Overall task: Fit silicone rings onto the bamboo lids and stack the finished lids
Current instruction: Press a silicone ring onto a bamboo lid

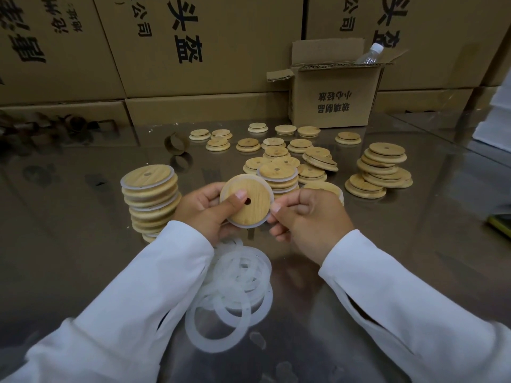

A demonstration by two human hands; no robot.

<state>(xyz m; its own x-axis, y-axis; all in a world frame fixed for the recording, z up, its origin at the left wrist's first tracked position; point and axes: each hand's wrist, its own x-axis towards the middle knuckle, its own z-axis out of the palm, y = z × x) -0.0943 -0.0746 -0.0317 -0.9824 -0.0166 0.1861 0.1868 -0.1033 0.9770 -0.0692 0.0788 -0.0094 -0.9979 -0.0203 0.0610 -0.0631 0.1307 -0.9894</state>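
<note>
Both hands, left hand and right hand, grip one bamboo lid, seating its silicone ring, seemingly nearly on; next, stacking it.

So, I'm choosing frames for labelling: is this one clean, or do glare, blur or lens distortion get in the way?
Head view: the held bamboo lid, left hand and right hand are sharp and well lit; the steel table mirrors the cartons; the wide lens bends the carton edges; the translucent silicone rings show only faintly against it.
</note>
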